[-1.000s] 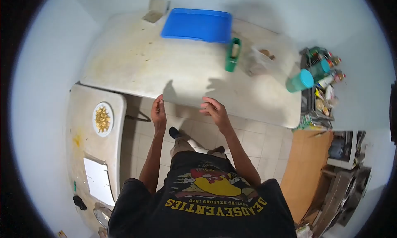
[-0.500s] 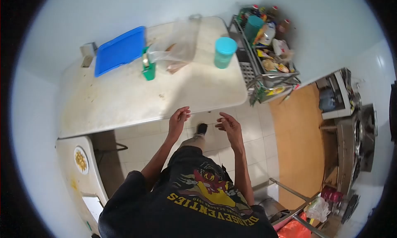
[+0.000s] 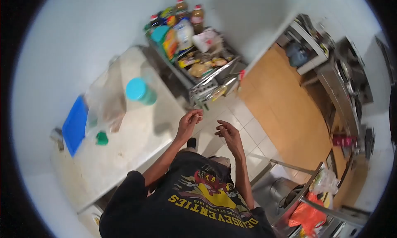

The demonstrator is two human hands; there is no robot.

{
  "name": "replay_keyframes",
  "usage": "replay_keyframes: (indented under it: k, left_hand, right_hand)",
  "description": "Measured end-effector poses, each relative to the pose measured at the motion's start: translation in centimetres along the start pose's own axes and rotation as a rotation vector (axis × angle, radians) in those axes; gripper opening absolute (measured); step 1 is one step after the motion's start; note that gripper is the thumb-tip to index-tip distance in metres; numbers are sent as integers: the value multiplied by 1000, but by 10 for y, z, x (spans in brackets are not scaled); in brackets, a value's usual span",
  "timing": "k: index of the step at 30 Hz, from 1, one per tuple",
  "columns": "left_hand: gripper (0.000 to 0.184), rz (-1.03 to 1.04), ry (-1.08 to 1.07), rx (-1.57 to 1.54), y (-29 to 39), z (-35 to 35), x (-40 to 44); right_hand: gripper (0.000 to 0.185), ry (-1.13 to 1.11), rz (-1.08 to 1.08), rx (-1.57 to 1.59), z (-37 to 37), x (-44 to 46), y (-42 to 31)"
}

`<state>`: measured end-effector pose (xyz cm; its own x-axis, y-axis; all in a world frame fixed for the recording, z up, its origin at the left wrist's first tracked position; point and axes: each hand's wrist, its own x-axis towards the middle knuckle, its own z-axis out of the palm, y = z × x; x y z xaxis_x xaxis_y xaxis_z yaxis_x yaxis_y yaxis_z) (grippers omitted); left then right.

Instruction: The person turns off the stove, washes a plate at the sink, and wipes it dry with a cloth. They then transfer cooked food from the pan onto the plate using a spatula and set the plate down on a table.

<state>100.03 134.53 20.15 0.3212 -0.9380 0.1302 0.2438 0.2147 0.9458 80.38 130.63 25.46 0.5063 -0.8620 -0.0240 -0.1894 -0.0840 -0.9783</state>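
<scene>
My left hand [image 3: 189, 124] hangs in the air just off the table's right edge, its fingers loosely bent, with nothing visible in it. To its right, my right hand [image 3: 230, 138] is raised over the tiled floor with fingers apart and holds nothing. Neither hand touches anything. On the white table [image 3: 124, 163] left of my hands stands a teal jar with a turquoise lid [image 3: 140, 91]. Beyond the jar lies a clear plastic bag [image 3: 105, 99]; what it holds is blurred. A green object [image 3: 102, 138] sits by the bag, next to a blue tray [image 3: 75, 126].
A metal rack [image 3: 213, 78] of bottles and food packets stands against the wall ahead. An orange-brown floor mat [image 3: 285, 114] runs to the right, beside a stove counter [image 3: 339, 89]. A metal cart [image 3: 264, 188] with an orange bag [image 3: 307, 215] is at my right side.
My view has swung right, so the table has slid left and the rack sits nearer the middle. Both hands stay raised in front of me, with nothing visibly picked up.
</scene>
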Motion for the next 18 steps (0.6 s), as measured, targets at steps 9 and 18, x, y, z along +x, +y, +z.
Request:
replay_keyframes:
  k: [9,18]
  left_hand:
    - [29,-36,-97,-2,-10,153,107]
    - [27,-96,-49,-6,-34,345,160]
  right_hand:
    - [34,78,-58,64,-157,40,-6]
    - [31,121,-115,21,-354,63,-33]
